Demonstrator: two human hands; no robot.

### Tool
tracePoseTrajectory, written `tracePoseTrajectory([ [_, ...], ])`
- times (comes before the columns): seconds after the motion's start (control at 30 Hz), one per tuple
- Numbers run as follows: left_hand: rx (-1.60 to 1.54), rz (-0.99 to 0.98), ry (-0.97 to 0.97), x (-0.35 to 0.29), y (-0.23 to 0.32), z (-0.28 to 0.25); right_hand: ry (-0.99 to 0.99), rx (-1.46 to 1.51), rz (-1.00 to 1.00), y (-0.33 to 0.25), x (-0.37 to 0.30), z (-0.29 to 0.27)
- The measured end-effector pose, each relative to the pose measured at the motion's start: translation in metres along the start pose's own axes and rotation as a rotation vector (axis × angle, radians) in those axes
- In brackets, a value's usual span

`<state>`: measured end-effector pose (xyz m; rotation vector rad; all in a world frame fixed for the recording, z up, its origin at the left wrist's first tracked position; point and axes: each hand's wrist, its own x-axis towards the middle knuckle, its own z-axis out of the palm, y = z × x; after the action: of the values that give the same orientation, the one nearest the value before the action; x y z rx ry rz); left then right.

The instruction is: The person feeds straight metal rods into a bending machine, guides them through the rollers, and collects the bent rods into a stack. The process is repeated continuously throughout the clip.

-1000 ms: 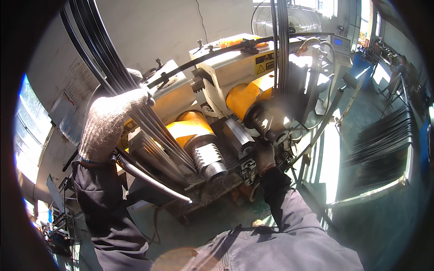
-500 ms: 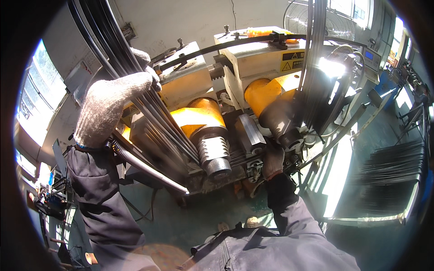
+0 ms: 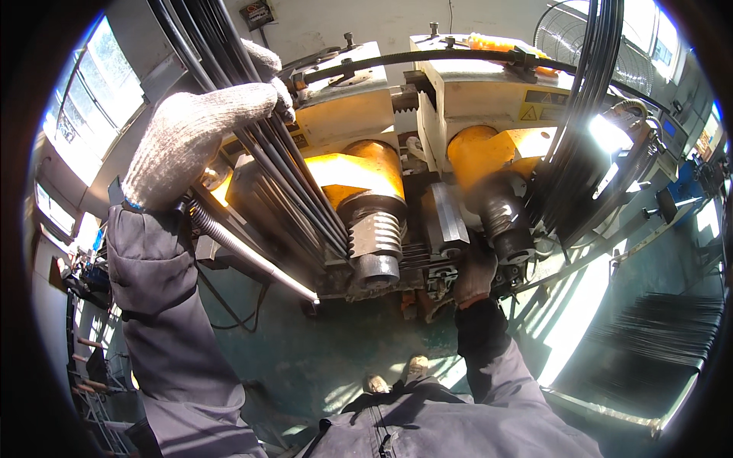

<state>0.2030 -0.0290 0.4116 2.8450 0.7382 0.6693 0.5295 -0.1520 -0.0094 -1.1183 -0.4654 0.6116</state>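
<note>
My left hand, in a pale knitted glove, is wrapped round a bundle of long dark rods. The bundle slants from the upper left down toward the machine's left ribbed roller. Lower down, my gloved right hand reaches in between a grey metal block and the right ribbed roller. Its fingers are hidden by shadow and machine parts. Thin rods cross between the left roller and the block, near that hand.
Yellow housings carry the rollers. A second upright rod bundle stands at the right by a bright lamp. A pale flexible hose hangs below my left forearm. More dark rods lie in a rack at right.
My view has shifted, so the machine sits further right and higher in the picture. My left hand keeps hold of the rods; my right hand stays beside the block.
</note>
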Motion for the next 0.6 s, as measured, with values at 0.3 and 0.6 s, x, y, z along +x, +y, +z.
tracePoseTrajectory([
  [0.3, -0.170, 0.090, 0.071, -0.001, 0.006, 0.005, -0.272, -0.745, -0.522, -0.016, -0.010, -0.021],
  [0.6, -0.591, -0.116, 0.469, -0.212, 0.117, 0.003, -0.177, -0.118, -0.302, -0.078, -0.100, 0.012],
])
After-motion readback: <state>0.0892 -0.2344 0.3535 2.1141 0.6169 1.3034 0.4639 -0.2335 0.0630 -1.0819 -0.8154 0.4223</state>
